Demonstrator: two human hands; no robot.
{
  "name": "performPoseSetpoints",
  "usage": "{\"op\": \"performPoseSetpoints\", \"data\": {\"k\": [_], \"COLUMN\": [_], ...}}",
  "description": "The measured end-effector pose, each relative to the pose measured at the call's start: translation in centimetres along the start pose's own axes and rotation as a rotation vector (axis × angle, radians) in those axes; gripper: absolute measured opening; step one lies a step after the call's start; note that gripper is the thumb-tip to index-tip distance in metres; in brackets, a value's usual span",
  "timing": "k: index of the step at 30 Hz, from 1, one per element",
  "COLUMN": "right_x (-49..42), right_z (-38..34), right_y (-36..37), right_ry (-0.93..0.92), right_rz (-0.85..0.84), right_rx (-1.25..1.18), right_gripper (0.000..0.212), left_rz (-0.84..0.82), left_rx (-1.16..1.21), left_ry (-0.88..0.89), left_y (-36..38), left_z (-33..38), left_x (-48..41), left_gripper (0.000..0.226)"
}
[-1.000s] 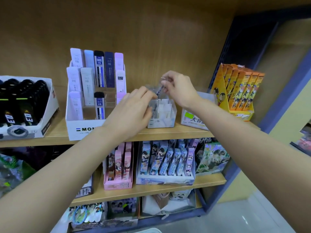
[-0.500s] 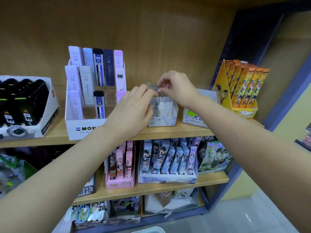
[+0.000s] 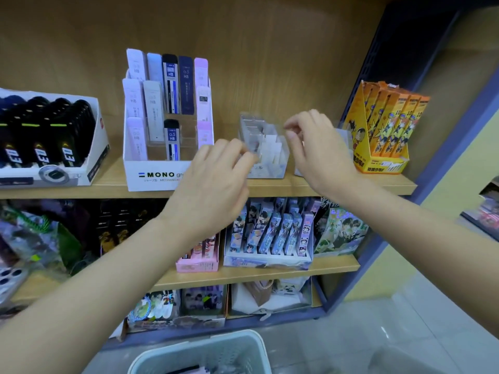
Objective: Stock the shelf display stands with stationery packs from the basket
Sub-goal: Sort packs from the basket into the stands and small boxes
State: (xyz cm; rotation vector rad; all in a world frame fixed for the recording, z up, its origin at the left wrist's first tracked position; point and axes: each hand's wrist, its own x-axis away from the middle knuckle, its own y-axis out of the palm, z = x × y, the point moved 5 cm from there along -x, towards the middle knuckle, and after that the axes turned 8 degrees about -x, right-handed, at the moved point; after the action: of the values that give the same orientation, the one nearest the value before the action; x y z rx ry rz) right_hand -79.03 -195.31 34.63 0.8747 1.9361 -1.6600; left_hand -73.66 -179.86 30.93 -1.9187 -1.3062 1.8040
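A small clear display stand [image 3: 271, 164] sits on the top shelf [image 3: 337, 186], with several thin clear stationery packs [image 3: 252, 128] upright in its back rows and white dividers in front. My left hand [image 3: 216, 182] hovers at the stand's left front corner, fingers loosely curled, fingertips blurred against the stand. My right hand [image 3: 314, 147] is just right of the stand, its fingers loosely curled with nothing visible in them. The pale basket [image 3: 194, 349] shows at the bottom edge, below my arms.
A white MONO lead stand [image 3: 151, 174] stands left of the clear one. A black-pack box [image 3: 48, 136] is at far left, an orange pencil box [image 3: 383, 125] at right. Lower shelves hold card packs [image 3: 270, 233]. The dark shelf post [image 3: 405, 211] bounds the right.
My right hand let go of the pack it pinched over the stand and drew back to the right. My left hand dropped lower, away from the stand's top.
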Motion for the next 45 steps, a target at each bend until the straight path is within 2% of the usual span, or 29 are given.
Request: {"op": "performPoseSetpoints", "data": {"k": [5, 9, 13, 20, 25, 27, 31, 34, 37, 41, 45], "right_x": [7.2, 14.1, 21.3, 34.8, 42.1, 44.0, 46.3, 46.8, 47.3, 47.7, 47.4], "right_z": [-0.7, -0.5, -0.1, -2.2, -3.7, -4.1, -4.1, -4.0, -3.9, -3.9, -3.6], "right_y": [0.6, 4.7, 10.7, 23.0, 28.9, 30.3, 32.7, 34.2, 35.7, 37.0, 37.5], "right_ry": [-0.032, -0.066, 0.091, 0.338, 0.509, 0.583, 0.728, 0.753, 0.753, 0.643, 0.603], "right_rz": [-0.049, -0.262, -0.44, -0.99, -1.291, -1.343, -1.343, -1.314, -1.355, -1.377, -1.34], "right_rx": [0.013, 0.047, -0.076, -0.374, -0.426, -0.435, -0.459, -0.392, -0.281, -0.117, -0.098], "right_gripper": [0.019, 0.023, 0.006, 0.027, 0.041, 0.047, 0.065, 0.067, 0.074, 0.059, 0.04], "left_rz": [-0.067, -0.186, -0.335, -0.624, -0.823, -0.847, -0.824, -0.778, -0.765, -0.738, -0.724], "left_rx": [0.009, 0.077, 0.118, 0.175, 0.323, 0.393, 0.463, 0.453, 0.451, 0.435, 0.457], "left_ry": [0.059, 0.006, -0.083, -0.344, -0.675, -0.794, -0.915, -0.927, -0.946, -0.955, -0.973], "left_y": [1.1, 3.4, 6.9, 14.1, 18.2, 19.2, 19.9, 20.0, 20.3, 20.4, 20.4], "left_z": [1.6, 1.4, 0.4, -0.4, 0.8, 1.4, 2.4, 2.4, 2.6, 2.7, 2.6], "left_x": [6.3, 11.9, 18.9, 32.9, 39.3, 40.6, 41.7, 41.9, 41.9, 41.9, 42.0], "left_gripper": [0.022, 0.021, 0.021, 0.023, 0.037, 0.04, 0.041, 0.042, 0.044, 0.045, 0.046]}}
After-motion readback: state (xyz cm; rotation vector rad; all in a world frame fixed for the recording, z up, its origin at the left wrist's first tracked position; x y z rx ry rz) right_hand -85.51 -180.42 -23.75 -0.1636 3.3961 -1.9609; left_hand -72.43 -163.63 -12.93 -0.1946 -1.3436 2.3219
